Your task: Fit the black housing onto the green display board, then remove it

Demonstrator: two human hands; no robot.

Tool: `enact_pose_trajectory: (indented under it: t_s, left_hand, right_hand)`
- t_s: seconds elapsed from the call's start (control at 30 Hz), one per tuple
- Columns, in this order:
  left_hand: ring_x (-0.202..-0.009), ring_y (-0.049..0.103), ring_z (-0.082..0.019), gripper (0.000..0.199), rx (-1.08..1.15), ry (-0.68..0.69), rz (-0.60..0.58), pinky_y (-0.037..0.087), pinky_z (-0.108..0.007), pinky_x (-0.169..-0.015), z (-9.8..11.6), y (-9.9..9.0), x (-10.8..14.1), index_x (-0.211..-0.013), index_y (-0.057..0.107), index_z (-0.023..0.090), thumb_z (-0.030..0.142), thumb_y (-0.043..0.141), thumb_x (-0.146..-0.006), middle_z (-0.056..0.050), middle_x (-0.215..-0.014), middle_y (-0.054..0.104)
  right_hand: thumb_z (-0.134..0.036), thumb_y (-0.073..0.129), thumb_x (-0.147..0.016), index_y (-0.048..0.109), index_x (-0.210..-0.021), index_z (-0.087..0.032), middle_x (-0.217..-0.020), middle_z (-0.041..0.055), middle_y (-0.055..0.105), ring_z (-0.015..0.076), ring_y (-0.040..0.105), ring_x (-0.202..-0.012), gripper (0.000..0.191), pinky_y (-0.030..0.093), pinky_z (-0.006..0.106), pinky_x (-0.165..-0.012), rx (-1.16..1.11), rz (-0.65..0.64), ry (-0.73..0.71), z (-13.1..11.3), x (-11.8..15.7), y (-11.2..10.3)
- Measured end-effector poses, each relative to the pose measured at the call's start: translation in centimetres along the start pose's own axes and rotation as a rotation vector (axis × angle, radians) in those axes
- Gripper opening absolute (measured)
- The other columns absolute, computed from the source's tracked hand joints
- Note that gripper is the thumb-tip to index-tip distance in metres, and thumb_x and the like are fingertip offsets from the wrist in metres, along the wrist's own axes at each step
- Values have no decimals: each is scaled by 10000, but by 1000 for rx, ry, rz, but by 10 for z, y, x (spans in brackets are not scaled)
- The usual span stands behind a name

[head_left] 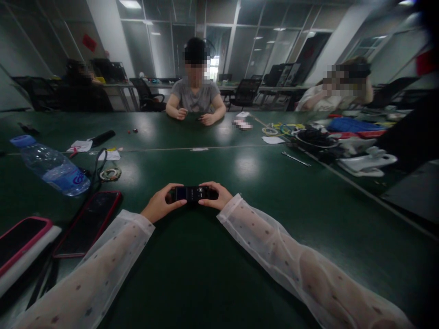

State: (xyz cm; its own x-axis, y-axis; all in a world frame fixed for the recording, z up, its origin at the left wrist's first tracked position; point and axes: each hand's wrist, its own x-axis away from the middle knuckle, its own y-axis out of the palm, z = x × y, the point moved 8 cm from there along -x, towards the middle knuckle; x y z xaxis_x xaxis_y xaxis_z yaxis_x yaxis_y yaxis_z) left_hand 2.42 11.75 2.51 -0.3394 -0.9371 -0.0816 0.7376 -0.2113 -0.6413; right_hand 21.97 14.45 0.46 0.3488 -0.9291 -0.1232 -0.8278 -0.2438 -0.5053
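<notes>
Where the two hands meet: a small black handheld device (192,194) sits between them above or on the green table (260,201); whether it rests there or is lifted slightly, I cannot tell.
Left hand (163,202): gripping the device's left end, thumb along the near edge, fingers around the far side.
Right hand (219,195): gripping the right end in much the same way, thumb near the small white marks on the dark face.
Device's weak point: held only at its ends, it could twist or slip if one hand loosened or the two pulled unevenly; a straying thumb might also press something unintended.
Left sleeve (104,249): sheer and loose, close beside the red-rimmed phone (92,224), so a sideways sweep of that forearm could shift the phone.
Water bottle (51,165): blue-capped, partly full, near that phone; a knock could tip it, and a loose cap would let water reach the electronics.
Wrench (297,159): well apart from the right hand, so probably little threat.
</notes>
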Motion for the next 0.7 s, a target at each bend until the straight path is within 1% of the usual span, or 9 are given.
enact_pose_trajectory:
  t_s: [0.2,0.37,0.43,0.53,0.7]
  left_hand:
    - [-718,597,-183,569,10,-3,5,486,-325,-603,-1,0,0,-1247,444,247,474,628,-759,-95,-1105,581]
    - [-674,581,-180,605,-9,-12,5,469,-307,-571,-2,-1,0,-1290,422,255,478,623,-765,-73,-985,607]
    - [-661,572,-176,608,-14,-8,19,463,-300,-560,-2,-2,0,-1295,427,252,475,626,-764,-72,-977,605]
    - [-655,563,-163,611,-5,4,45,464,-297,-563,-3,-3,-1,-1298,428,260,469,633,-761,-79,-1041,590]
    - [-670,562,-150,609,18,-2,42,481,-321,-605,-6,-1,-2,-1304,418,284,456,638,-763,-90,-1141,553]
  right_hand:
    - [-408,787,-576,571,-1111,-247,-1082,64,552,223,568,-1006,599,452,487,-923,13,11,-3,3,-1,0]
    - [-399,772,-597,549,-1129,-251,-1109,65,554,229,563,-1033,596,442,506,-925,8,15,-14,6,-3,1]
    - [-383,773,-603,545,-1131,-256,-1109,63,556,228,567,-1028,590,442,506,-925,-3,22,-20,6,-2,1]
    - [-367,774,-611,535,-1147,-260,-1115,60,553,217,565,-1035,596,432,486,-948,-11,36,-38,4,-1,0]
    - [-366,781,-600,539,-1136,-249,-1123,67,545,223,550,-1062,601,424,480,-964,14,43,-39,4,-1,-2]
